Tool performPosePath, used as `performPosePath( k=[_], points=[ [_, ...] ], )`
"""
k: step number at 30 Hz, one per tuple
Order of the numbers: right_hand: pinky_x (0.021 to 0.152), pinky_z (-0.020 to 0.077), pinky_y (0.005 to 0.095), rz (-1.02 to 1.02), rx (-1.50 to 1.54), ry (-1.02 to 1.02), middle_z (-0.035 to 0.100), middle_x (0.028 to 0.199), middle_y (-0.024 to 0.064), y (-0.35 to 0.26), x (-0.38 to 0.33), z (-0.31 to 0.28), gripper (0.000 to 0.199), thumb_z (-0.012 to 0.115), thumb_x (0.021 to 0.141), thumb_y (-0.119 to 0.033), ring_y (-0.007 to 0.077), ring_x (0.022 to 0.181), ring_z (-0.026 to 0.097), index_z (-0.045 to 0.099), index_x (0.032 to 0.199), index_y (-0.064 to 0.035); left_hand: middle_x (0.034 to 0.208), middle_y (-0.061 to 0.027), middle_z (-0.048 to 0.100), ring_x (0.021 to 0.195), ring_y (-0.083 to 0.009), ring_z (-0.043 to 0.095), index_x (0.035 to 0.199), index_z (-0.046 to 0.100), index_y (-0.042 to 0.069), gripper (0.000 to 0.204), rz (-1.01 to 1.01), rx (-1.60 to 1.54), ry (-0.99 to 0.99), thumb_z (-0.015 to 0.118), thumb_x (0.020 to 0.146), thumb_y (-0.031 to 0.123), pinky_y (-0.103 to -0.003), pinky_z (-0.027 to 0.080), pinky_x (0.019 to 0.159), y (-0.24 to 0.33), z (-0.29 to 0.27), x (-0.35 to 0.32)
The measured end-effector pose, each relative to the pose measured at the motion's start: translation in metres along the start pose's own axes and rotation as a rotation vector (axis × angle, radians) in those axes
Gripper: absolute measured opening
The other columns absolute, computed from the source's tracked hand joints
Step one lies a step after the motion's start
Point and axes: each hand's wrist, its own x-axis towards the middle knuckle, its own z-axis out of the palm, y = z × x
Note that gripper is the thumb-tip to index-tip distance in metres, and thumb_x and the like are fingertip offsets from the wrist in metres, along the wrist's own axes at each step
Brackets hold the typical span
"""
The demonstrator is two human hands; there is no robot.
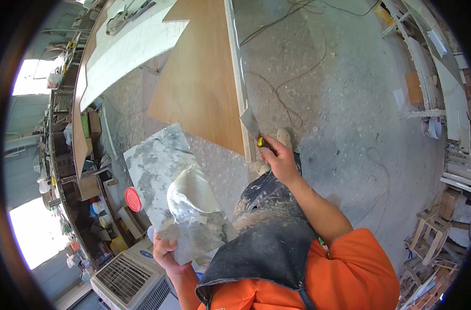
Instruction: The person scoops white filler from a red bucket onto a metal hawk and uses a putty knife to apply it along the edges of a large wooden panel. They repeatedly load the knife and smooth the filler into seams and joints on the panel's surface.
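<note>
My left hand [166, 251] is closed on the near end of a flat rectangular mixing board [155, 160] smeared with grey and white. A mound of glossy white putty [193, 192] lies on that board. Closed round a yellow and black handle, my right hand [283, 164] holds a putty knife [250, 122]. Its metal blade is at the long edge [237, 67] of a brown wood-faced panel [196, 98], close to the near corner. White filler shows along parts of this edge; whether the blade presses on it I cannot tell.
A large white-faced sheet [116, 67] bearing a cloth and tools is at the far left. Cables [279, 93] trail over the speckled floor. A vented white machine [127, 276] stands at near left, by a red round lid [133, 199]. Wooden frames [430, 235] stand at right.
</note>
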Motion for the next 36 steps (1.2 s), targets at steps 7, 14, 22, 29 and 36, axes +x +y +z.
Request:
performPosePath(
  k=[7, 14, 22, 29, 36],
  points=[
    [0.074, 0.0509, 0.0239, -0.017, -0.149, 0.051, 0.068, 0.096, 0.0033, 0.015, -0.037, -0.003, 0.042, 0.063, 0.099, -0.011, 0.0089, 0.079, 0.060, 0.059, 0.138, 0.0027, 0.110, -0.0169, 0.069, 0.098, -0.0307, 0.067, 0.127, 0.058, -0.008, 0.067, 0.006, -0.001, 0.037, 0.054, 0.062, 0.005, -0.040, 0.053, 0.093, 0.001, 0.005, 0.002],
    [0.081, 0.0524, 0.0283, -0.072, -0.280, 0.181, 0.074, 0.110, 0.0168, 0.014, -0.062, 0.003, 0.043, 0.069, 0.094, -0.016, 0.0155, 0.092, 0.068, 0.063, 0.133, 0.0009, 0.110, -0.0163, 0.069, 0.094, -0.0289, 0.067, 0.126, 0.058, -0.009, 0.067, -0.001, 0.006, 0.017, 0.054, 0.061, 0.006, -0.036, 0.053, 0.090, 0.002, 0.000, 0.007],
    [0.057, 0.0498, 0.0275, 0.199, -0.173, 0.247, 0.069, 0.096, 0.0110, -0.033, -0.079, -0.043, 0.046, 0.068, 0.093, -0.023, 0.0125, 0.064, 0.061, 0.061, 0.132, 0.0007, 0.107, -0.0175, 0.068, 0.093, -0.0302, 0.067, 0.122, 0.059, -0.008, 0.061, -0.045, -0.132, -0.158, 0.054, 0.063, 0.008, -0.039, 0.054, 0.087, -0.006, 0.017, 0.022],
    [0.046, 0.0452, 0.0270, 0.513, 0.400, -0.304, 0.069, 0.091, 0.0163, -0.185, -0.111, -0.074, 0.036, 0.051, 0.101, -0.011, 0.0170, 0.057, 0.061, 0.054, 0.134, 0.0011, 0.113, -0.0175, 0.068, 0.101, -0.0325, 0.067, 0.130, 0.056, -0.006, 0.064, -0.028, -0.394, -0.302, 0.056, 0.067, 0.005, -0.044, 0.054, 0.095, -0.017, 0.058, 0.028],
    [0.041, 0.0427, 0.0257, 0.533, 0.459, -0.521, 0.069, 0.086, 0.0143, -0.233, -0.074, -0.120, 0.036, 0.047, 0.105, -0.018, 0.0153, 0.049, 0.057, 0.053, 0.135, -0.0007, 0.115, -0.0197, 0.069, 0.099, -0.0340, 0.069, 0.131, 0.055, -0.009, 0.069, -0.088, -0.449, -0.505, 0.055, 0.063, -0.001, -0.044, 0.056, 0.092, -0.042, 0.143, 0.011]
  ],
)
